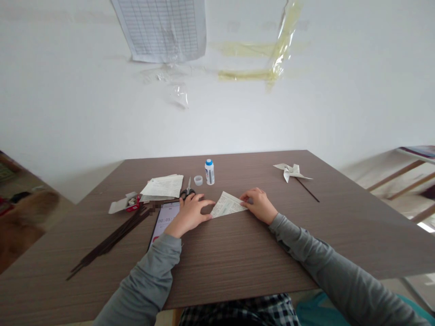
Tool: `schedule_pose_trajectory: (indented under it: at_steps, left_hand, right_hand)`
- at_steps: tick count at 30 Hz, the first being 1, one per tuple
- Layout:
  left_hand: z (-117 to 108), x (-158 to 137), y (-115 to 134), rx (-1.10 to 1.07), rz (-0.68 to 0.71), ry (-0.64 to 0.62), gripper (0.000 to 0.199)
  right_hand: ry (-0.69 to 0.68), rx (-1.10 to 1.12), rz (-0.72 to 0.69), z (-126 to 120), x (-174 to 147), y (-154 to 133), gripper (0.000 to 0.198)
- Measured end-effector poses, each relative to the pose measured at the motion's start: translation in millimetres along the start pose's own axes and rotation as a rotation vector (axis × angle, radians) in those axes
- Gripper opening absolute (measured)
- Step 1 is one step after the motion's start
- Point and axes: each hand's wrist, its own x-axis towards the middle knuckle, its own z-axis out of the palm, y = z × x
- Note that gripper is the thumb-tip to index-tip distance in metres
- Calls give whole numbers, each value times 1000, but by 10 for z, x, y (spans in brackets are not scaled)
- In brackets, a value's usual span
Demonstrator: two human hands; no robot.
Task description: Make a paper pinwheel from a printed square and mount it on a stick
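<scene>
A printed sheet of paper (227, 206), folded into a triangle, lies on the table in front of me. My right hand (261, 204) pinches its right corner between thumb and fingers. At the left corner, my left hand (193, 213) has its thumb and fingers apart, with the fingertips touching or very close to the paper. Just beyond that hand are scissors (188, 188), partly hidden by it. A phone (165, 222) showing a timer lies under and beside my left wrist.
Behind the scissors stand a white bottle with blue cap (210, 173) and a small clear cup (198, 180). Paper sheets (163, 186), a small red box (132, 203) and dark thin sticks (112, 237) lie left. A paper pinwheel (292, 172) on a stick rests at right.
</scene>
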Motion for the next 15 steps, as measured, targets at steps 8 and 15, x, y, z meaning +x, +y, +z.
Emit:
schedule_pose_trajectory:
  at_steps: [8, 15]
  left_hand:
    - [16, 16, -26, -12, 9, 0, 61]
    - [20, 26, -40, -23, 7, 2, 60]
  right_hand:
    - [16, 41, -13, -18, 16, 31, 31]
    - [30, 67, -22, 15, 30, 80, 31]
